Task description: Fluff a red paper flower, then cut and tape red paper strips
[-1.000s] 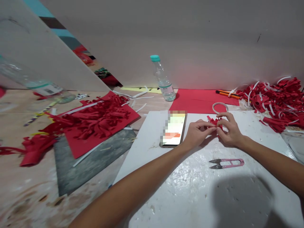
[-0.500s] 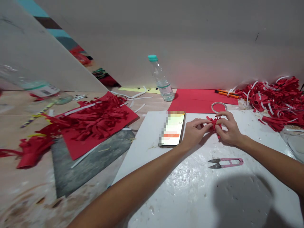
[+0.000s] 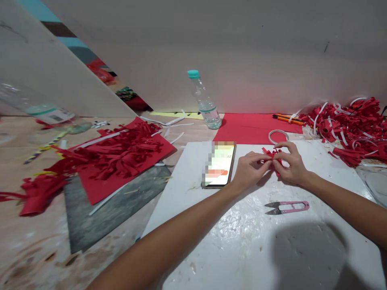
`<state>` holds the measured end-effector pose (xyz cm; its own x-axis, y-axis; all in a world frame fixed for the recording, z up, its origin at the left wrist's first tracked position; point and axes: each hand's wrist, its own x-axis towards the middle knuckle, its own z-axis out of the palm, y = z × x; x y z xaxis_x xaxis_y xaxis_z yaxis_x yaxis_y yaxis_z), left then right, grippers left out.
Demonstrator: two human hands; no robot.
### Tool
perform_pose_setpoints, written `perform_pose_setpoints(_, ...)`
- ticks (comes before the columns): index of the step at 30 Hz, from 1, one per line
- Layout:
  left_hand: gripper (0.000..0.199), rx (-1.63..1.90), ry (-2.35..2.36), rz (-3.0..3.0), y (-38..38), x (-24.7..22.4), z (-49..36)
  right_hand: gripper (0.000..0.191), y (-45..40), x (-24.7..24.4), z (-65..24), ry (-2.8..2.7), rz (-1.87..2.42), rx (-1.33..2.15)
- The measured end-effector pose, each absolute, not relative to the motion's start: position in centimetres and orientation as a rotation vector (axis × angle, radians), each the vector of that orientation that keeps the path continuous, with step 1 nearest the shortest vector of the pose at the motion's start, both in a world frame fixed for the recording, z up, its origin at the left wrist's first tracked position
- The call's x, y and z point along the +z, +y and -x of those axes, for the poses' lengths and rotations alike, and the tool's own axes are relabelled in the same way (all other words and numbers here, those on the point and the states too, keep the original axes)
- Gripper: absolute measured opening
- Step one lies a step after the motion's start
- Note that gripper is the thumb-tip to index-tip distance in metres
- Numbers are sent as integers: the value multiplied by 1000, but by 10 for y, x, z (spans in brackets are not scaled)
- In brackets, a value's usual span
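Between my two hands is a small red fringed strip (image 3: 267, 152), its cut ends poking out around my fingers. My left hand (image 3: 248, 170) pinches it from the left, thumb and forefinger closed. From the right, my right hand (image 3: 290, 166) grips the same piece, its fingers bent and fingertips meeting those of the left. Much of the strip is hidden behind the fingers. Pink-handled thread snips (image 3: 292, 207) lie on the white board (image 3: 223, 241), nearer to me than the hands. A lit phone (image 3: 216, 171) rests left of my left hand.
A roll of tape (image 3: 278, 137) and red sheets (image 3: 238, 125) lie behind the hands. Beside them stands a water bottle (image 3: 208, 108). Red tassels (image 3: 359, 121) with white strips are heaped at right. More red fringe (image 3: 111, 155) covers a sheet at left.
The left fingertips have shifted slightly right, closer against the right ones on the red strip. The right hand stays nearly still, and the view has moved a touch.
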<state>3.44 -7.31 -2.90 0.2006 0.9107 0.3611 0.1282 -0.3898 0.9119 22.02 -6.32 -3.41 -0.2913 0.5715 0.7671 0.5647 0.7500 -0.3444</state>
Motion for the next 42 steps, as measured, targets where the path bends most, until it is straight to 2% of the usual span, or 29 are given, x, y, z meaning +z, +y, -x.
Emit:
perform_pose_setpoints(9,8,1264,1013,-1934,-70,-21,-32,9,-63,-34,-221,-1963,863,2)
perform_pose_setpoints(24,1,1264,951,-1843,-69,-25,-33,13,-64,-33,-222,-1966,861,67)
perform_pose_setpoints(30,3,1250,960,-1784,-69,-26,-33,12,-63,-33,-223,-1965,852,99)
perform_pose_setpoints(37,17,1291,990,-1595,-63,-38,-34,12,-63,-34,-223,-1956,866,104)
perform_pose_setpoints(42,19,1277,973,-1664,-64,-39,-34,11,-64,-33,-222,-1954,880,92)
